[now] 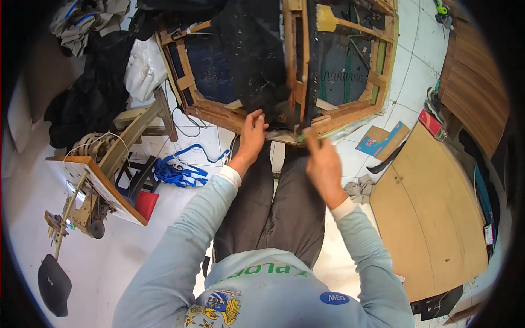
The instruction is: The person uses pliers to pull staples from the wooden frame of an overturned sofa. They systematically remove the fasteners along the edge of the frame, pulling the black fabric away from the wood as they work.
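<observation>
A wooden frame with dark panels and wavy springs stands at the top centre, with black fabric draped over its middle. My left hand touches the fabric at the frame's lower edge, fingers loosely bent and slightly apart. My right hand, just below the frame's lower centre, is closed on a small, motion-blurred tool, which looks partly green. Whether the tool touches the frame I cannot tell.
A wooden machine stand stands at the left, near blue straps on the tiled floor. A white bag and black cloth lie at upper left. Cardboard and a large tan board are at right.
</observation>
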Available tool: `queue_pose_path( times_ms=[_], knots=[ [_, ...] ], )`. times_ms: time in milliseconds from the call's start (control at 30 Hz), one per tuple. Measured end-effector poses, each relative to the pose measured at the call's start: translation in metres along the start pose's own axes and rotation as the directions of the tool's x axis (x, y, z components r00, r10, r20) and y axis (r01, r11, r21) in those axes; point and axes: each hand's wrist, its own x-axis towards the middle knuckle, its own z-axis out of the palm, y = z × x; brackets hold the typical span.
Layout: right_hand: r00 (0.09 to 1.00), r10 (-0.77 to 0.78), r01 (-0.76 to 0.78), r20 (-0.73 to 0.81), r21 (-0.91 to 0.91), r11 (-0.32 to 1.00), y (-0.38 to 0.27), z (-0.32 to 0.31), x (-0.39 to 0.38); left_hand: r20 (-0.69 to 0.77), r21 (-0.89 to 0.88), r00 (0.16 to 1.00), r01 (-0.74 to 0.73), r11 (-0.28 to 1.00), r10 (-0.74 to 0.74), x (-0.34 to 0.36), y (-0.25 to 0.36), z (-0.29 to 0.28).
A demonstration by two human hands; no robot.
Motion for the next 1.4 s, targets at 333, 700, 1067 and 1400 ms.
queue_pose_path(
  times_ms=[333,700,1067,1400],
  knots=[
    [0.989,0.146,-0.138,0.032,-0.185,0.973,0.036,0.003,0.002,0.069,-0.020,0.997,0.038,0.999,-0.037,-0.001,-0.011,-0.040],
    [0.998,-0.028,0.041,0.059,-0.226,0.973,0.015,-0.017,0.003,0.039,-0.034,0.999,0.003,0.999,-0.001,0.010,-0.018,-0.075],
    [0.996,0.009,0.004,0.084,-0.162,0.987,0.043,-0.019,0.020,0.058,0.135,0.981,-0.190,0.972,0.184,0.012,0.012,-0.029],
    [0.887,0.361,-0.458,0.288,0.652,0.604,0.040,-0.046,0.031,0.192,0.425,0.912,-0.411,0.807,0.363,0.014,0.028,0.135]
  ],
)
